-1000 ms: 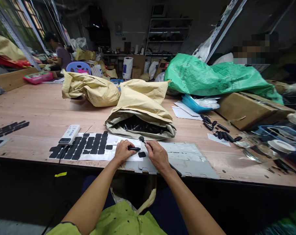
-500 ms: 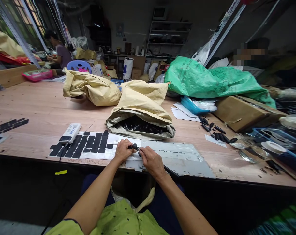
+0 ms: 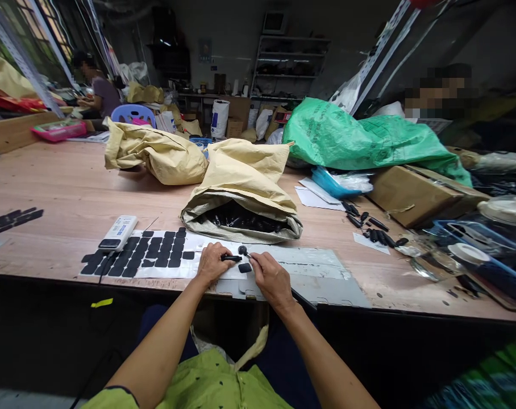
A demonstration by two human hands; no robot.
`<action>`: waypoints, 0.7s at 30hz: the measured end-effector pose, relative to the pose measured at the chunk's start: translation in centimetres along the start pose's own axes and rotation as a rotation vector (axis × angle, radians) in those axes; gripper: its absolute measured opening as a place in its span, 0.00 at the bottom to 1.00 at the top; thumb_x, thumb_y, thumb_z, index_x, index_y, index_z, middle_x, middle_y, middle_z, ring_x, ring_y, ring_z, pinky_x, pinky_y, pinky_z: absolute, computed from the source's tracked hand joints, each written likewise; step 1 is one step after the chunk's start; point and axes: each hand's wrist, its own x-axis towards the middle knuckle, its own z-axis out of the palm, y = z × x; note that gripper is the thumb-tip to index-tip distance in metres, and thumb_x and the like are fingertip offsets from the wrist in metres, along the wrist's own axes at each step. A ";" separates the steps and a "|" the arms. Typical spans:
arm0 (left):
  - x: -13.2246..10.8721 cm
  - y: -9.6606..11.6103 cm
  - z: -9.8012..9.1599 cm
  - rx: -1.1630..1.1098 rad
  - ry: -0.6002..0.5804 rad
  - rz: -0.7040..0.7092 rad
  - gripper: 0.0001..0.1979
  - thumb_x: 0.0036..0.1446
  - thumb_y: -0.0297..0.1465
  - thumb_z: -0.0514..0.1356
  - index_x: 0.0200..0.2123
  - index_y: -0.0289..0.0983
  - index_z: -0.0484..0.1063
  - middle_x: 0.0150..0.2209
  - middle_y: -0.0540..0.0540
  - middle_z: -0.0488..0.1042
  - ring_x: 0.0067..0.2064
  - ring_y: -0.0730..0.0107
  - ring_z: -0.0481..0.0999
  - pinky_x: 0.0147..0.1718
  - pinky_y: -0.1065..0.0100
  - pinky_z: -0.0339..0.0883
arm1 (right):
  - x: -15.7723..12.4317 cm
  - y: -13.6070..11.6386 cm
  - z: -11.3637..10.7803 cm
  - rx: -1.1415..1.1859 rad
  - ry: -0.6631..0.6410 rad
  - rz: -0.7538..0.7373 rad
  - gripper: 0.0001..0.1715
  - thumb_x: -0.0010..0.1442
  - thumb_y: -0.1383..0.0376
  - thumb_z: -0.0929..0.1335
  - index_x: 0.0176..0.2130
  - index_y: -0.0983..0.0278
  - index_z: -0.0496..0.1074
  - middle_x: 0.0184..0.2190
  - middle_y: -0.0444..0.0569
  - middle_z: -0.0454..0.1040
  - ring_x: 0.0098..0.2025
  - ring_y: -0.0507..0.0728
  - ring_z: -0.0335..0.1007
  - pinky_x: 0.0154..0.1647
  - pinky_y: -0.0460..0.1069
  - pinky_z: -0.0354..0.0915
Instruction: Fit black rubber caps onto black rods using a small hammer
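Black piece (image 3: 231,258): small slim thing poking out of the left hand (image 3: 211,263), over by the front edge of the bench (image 3: 49,182). Can't tell from here if it's resting or lifted.
Its long axis: pretty much sideways, free tip pointing right, toward the other hand.
Left fingers: pinching its left end, so yeah, that's the nearer hand.
Round-headed tool (image 3: 242,250): black knob sits right by that free tip, a touch to the far side from the person. Touching or barely apart? Too small to say, honestly.
Right hand (image 3: 273,276): fingers pinched on the tool's thin shank, which runs left and slightly away from the person up to the knob.
Loose black patch (image 3: 244,267): on the near side of the tip, between the two hands, neither one on it.
Grey sheet (image 3: 326,272): spreads out under and to the right of the right hand.
Patch rows (image 3: 170,250): left of the left hand, dark rounded squares on white sheeting, one stray closest to the fingers.
White device (image 3: 119,232): at the left part of those rows.
Open sack (image 3: 249,170): straight ahead past both hands, mouth facing the person, shiny black stuff inside.
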 end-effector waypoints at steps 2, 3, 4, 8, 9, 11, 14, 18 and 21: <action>0.0 0.1 -0.1 0.007 -0.004 0.006 0.06 0.50 0.32 0.67 0.34 0.42 0.79 0.34 0.49 0.75 0.42 0.62 0.68 0.41 0.63 0.60 | 1.0 0.7 0.1 -0.026 0.046 0.036 0.16 0.68 0.59 0.61 0.47 0.58 0.75 0.39 0.46 0.76 0.38 0.52 0.70 0.35 0.45 0.59; -0.1 0.1 -0.1 0.013 -0.004 0.009 0.06 0.50 0.32 0.67 0.34 0.42 0.79 0.34 0.49 0.74 0.42 0.62 0.68 0.41 0.63 0.60 | 1.5 1.1 0.2 -0.047 0.056 0.043 0.16 0.68 0.59 0.61 0.47 0.59 0.75 0.39 0.46 0.75 0.38 0.52 0.70 0.36 0.45 0.59; -0.1 0.2 -0.1 0.019 -0.003 0.011 0.06 0.50 0.32 0.67 0.34 0.41 0.79 0.34 0.49 0.74 0.42 0.62 0.68 0.41 0.62 0.61 | 2.1 1.6 0.3 -0.074 0.055 0.041 0.15 0.68 0.60 0.61 0.46 0.59 0.75 0.39 0.46 0.75 0.38 0.53 0.69 0.36 0.46 0.58; -0.2 0.2 -0.1 0.047 -0.001 0.022 0.08 0.49 0.33 0.68 0.35 0.41 0.79 0.34 0.48 0.73 0.42 0.61 0.68 0.42 0.62 0.61 | 3.6 3.4 1.4 -0.190 -0.023 -0.041 0.12 0.66 0.63 0.62 0.42 0.61 0.75 0.36 0.47 0.74 0.38 0.55 0.66 0.39 0.48 0.56; -0.2 0.1 0.0 0.054 0.001 0.026 0.10 0.48 0.34 0.68 0.36 0.42 0.79 0.34 0.48 0.73 0.42 0.61 0.68 0.42 0.62 0.61 | 3.7 3.7 1.7 -0.213 -0.035 -0.060 0.12 0.66 0.64 0.62 0.41 0.61 0.75 0.36 0.48 0.73 0.39 0.55 0.65 0.40 0.49 0.56; -0.2 0.0 0.1 0.069 0.005 0.040 0.14 0.47 0.37 0.70 0.39 0.43 0.79 0.35 0.48 0.73 0.42 0.60 0.68 0.43 0.62 0.61 | 3.6 4.0 2.3 -0.244 -0.032 -0.072 0.10 0.65 0.64 0.63 0.41 0.62 0.74 0.36 0.49 0.72 0.39 0.56 0.63 0.41 0.50 0.55; -0.1 -0.1 0.3 0.090 -0.004 0.067 0.16 0.47 0.40 0.70 0.41 0.45 0.79 0.36 0.48 0.72 0.43 0.60 0.68 0.44 0.61 0.60 | 3.4 4.0 2.8 -0.253 -0.001 -0.060 0.10 0.65 0.63 0.63 0.42 0.62 0.73 0.37 0.49 0.72 0.40 0.57 0.62 0.41 0.50 0.54; -0.1 -0.1 0.2 0.105 -0.037 0.082 0.11 0.54 0.38 0.67 0.41 0.45 0.80 0.37 0.48 0.72 0.44 0.61 0.67 0.45 0.60 0.59 | 3.3 4.0 2.8 -0.237 0.003 -0.048 0.10 0.65 0.62 0.64 0.41 0.61 0.73 0.37 0.49 0.71 0.40 0.57 0.61 0.42 0.50 0.53; -0.1 0.2 -0.1 0.108 -0.047 0.109 0.08 0.59 0.36 0.62 0.41 0.43 0.78 0.39 0.47 0.73 0.44 0.61 0.67 0.46 0.59 0.58 | 3.4 3.9 2.8 -0.231 -0.007 -0.027 0.09 0.65 0.62 0.64 0.42 0.61 0.73 0.37 0.48 0.71 0.40 0.57 0.60 0.41 0.50 0.53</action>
